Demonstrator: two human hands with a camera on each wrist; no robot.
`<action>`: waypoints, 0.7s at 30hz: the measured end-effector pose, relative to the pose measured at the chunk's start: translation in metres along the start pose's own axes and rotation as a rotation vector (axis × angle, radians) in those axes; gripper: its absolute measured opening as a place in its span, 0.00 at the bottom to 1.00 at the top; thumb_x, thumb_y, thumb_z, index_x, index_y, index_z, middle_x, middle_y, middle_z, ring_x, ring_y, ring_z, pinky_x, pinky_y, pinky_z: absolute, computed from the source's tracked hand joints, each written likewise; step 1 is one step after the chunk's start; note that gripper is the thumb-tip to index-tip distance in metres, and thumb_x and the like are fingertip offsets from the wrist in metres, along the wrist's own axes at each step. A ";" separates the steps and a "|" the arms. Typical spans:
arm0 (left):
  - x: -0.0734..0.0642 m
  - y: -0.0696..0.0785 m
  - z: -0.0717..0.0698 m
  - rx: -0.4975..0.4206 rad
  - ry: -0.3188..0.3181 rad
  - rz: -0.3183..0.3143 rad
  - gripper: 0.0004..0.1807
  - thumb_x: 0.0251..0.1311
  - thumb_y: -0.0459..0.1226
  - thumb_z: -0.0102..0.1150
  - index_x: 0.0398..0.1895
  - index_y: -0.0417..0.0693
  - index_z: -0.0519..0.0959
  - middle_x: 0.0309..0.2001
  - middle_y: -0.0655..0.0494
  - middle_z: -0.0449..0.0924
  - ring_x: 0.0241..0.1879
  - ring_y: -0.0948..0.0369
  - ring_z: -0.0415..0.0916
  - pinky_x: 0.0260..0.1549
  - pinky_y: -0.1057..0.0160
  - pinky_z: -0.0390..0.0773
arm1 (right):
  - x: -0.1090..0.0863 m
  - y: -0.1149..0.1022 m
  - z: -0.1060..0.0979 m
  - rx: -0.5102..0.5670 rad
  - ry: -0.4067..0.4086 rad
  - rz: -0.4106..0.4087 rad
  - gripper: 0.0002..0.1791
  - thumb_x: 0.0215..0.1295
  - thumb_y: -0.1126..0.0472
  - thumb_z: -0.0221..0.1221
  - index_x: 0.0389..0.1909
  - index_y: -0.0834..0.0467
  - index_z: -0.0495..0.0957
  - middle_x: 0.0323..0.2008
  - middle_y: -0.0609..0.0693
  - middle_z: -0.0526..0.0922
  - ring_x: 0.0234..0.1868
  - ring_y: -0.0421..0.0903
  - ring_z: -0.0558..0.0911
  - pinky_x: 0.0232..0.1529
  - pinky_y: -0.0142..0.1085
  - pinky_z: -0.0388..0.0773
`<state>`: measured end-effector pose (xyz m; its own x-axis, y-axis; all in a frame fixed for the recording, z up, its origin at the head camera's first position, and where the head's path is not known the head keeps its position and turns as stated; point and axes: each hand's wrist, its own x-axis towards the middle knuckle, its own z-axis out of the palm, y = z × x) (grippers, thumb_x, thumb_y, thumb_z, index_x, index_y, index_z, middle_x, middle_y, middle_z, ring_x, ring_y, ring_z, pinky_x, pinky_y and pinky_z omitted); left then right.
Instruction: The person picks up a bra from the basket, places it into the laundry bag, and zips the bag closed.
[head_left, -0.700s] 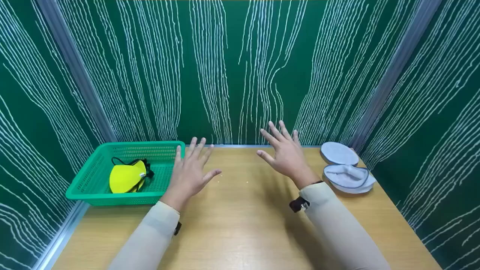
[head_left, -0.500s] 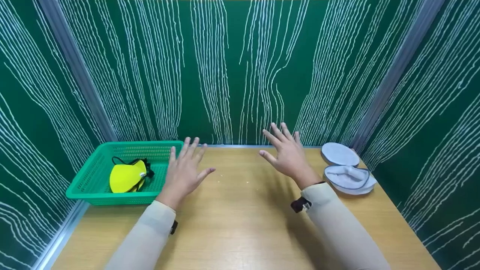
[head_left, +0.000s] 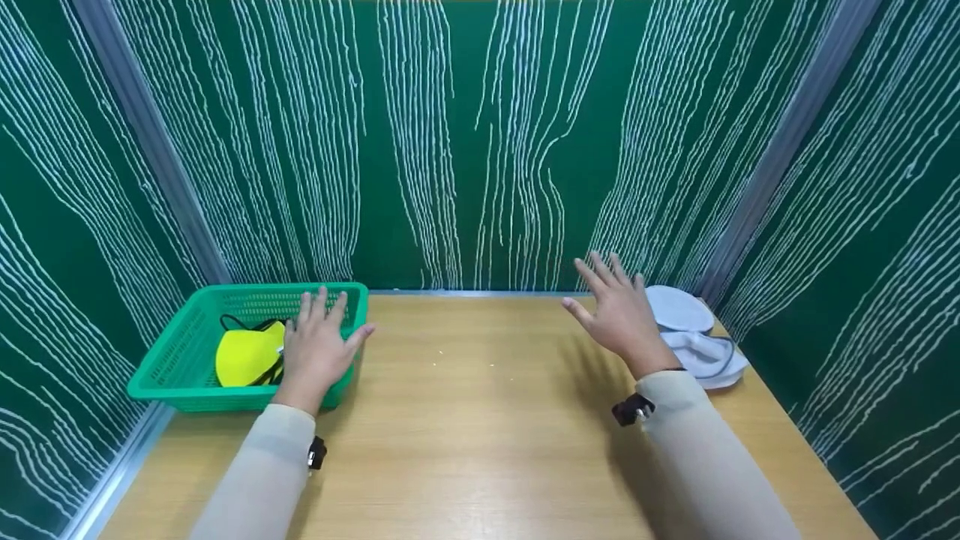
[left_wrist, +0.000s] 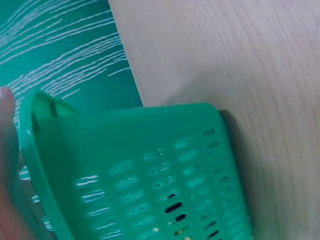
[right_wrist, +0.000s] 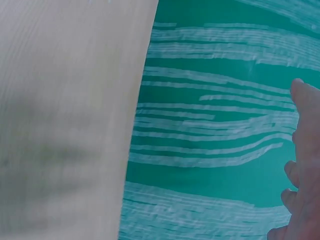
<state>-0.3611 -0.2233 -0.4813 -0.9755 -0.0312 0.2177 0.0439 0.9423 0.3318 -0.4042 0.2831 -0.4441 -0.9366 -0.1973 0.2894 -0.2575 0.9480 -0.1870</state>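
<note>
My left hand [head_left: 315, 352] is held with fingers spread over the right part of a green plastic basket [head_left: 161, 364]. Inside lies a yellow curved fabric piece [head_left: 244, 358] with black straps, partly covered by the hand in the head view. In the left wrist view, the basket's slotted wall [left_wrist: 125, 150] shows beside the edge of that hand. My right hand [head_left: 619, 315], empty and with fingers apart, is above the table at the right. It overlaps the edge of two pale oval pieces in the head view: a flat one [head_left: 681, 309] behind, and a dark-rimmed, hollow one [head_left: 701, 354] in front.
The wooden tabletop [head_left: 465, 435] has a few tiny white specks near its middle. Green walls [head_left: 465, 150] with white wavy lines rise at the back and both sides, joined by grey metal posts [head_left: 787, 135].
My left hand has moved left, from the basket's right edge to above it. My right hand has shifted right toward the pale oval pieces. The basket and the pieces have stayed in place.
</note>
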 end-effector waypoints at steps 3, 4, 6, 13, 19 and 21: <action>-0.001 -0.003 0.003 -0.069 -0.057 -0.044 0.55 0.79 0.76 0.46 0.95 0.53 0.53 0.93 0.35 0.47 0.91 0.31 0.45 0.83 0.19 0.54 | -0.006 0.021 0.003 0.019 -0.018 0.038 0.49 0.86 0.27 0.49 0.95 0.44 0.47 0.95 0.57 0.42 0.94 0.69 0.39 0.85 0.80 0.36; -0.002 -0.003 0.003 -0.099 -0.082 -0.060 0.55 0.79 0.75 0.46 0.95 0.54 0.52 0.92 0.33 0.49 0.90 0.30 0.48 0.83 0.20 0.56 | -0.008 0.029 0.005 0.024 -0.022 0.055 0.49 0.86 0.26 0.48 0.95 0.45 0.47 0.94 0.59 0.43 0.94 0.70 0.40 0.85 0.80 0.37; -0.004 -0.002 0.005 -0.132 -0.122 -0.080 0.54 0.81 0.74 0.46 0.95 0.53 0.50 0.91 0.31 0.53 0.87 0.29 0.56 0.82 0.22 0.61 | -0.013 0.043 0.008 0.042 -0.038 0.093 0.49 0.87 0.26 0.46 0.95 0.48 0.48 0.94 0.62 0.43 0.93 0.73 0.41 0.85 0.80 0.37; -0.005 -0.003 0.006 -0.140 -0.177 -0.082 0.48 0.85 0.64 0.49 0.95 0.50 0.51 0.85 0.31 0.67 0.80 0.32 0.72 0.77 0.28 0.74 | -0.031 0.085 0.014 0.075 -0.130 0.247 0.45 0.91 0.35 0.46 0.87 0.68 0.61 0.85 0.76 0.63 0.83 0.80 0.63 0.84 0.76 0.57; -0.003 -0.006 0.007 -0.153 -0.230 -0.106 0.46 0.84 0.58 0.54 0.95 0.52 0.52 0.87 0.33 0.65 0.81 0.34 0.71 0.80 0.28 0.70 | -0.042 0.105 0.014 0.121 -0.302 0.477 0.36 0.91 0.41 0.48 0.62 0.73 0.80 0.53 0.70 0.82 0.53 0.67 0.80 0.58 0.62 0.78; -0.003 -0.007 0.007 -0.167 -0.245 -0.117 0.44 0.85 0.58 0.54 0.95 0.53 0.54 0.87 0.34 0.65 0.80 0.36 0.72 0.80 0.28 0.70 | -0.044 0.108 0.014 0.134 -0.343 0.528 0.34 0.90 0.42 0.49 0.60 0.73 0.81 0.50 0.68 0.80 0.51 0.65 0.78 0.58 0.60 0.76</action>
<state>-0.3602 -0.2278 -0.4903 -0.9980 -0.0358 -0.0515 -0.0565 0.8688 0.4919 -0.3945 0.3908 -0.4903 -0.9623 0.1979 -0.1867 0.2528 0.9042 -0.3444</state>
